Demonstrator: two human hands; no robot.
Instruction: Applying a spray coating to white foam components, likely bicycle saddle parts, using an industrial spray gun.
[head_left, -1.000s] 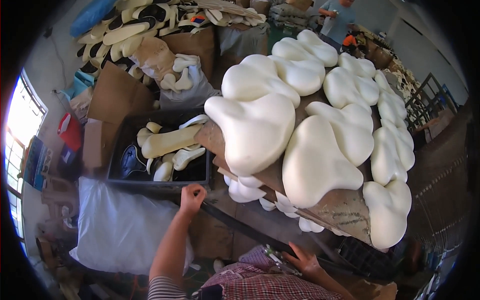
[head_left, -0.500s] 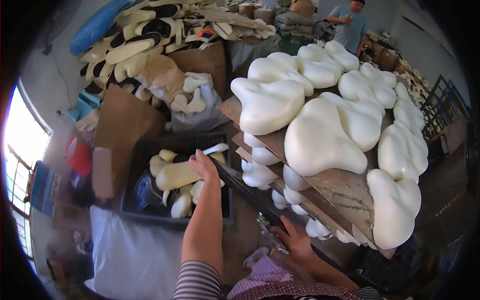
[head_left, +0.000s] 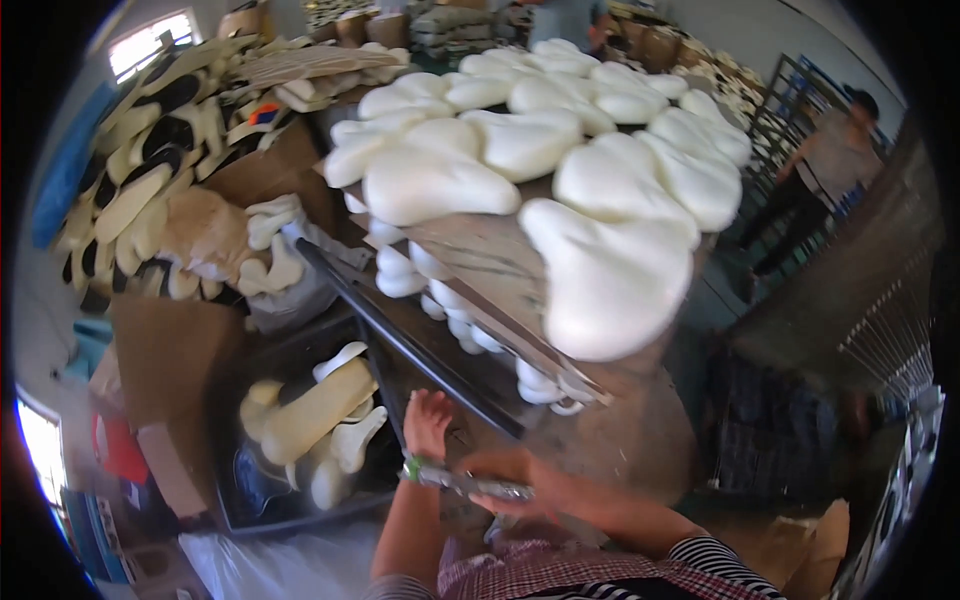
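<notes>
Just left of the dark bar, my left hand (head_left: 428,425) is raised with its fingers apart and nothing in it. My right hand (head_left: 505,485) is closed around a slim silvery tool (head_left: 470,484) with a green end. That tool crosses in front of my left wrist; its exact kind is blurred. Beyond my hands, smooth white lobed foam pieces (head_left: 615,280) lie in rows on stacked brown boards (head_left: 490,255), with more white pieces between the layers. A long black bar (head_left: 400,338) slants along the stack's left side. To my left, a black crate (head_left: 290,522) holds cream and white foam pieces (head_left: 310,410).
Cardboard boxes (head_left: 165,350) stand left of the crate, near a large pile of cream and black sole-shaped pieces (head_left: 135,205). A white plastic sack (head_left: 265,570) lies at the lower left. On the right, a person (head_left: 835,165) stands beside a dark metal rack (head_left: 795,100).
The view has swung right and moved. My left hand has drawn back from over the crate, and my right hand has brought the silvery tool across to my left wrist.
</notes>
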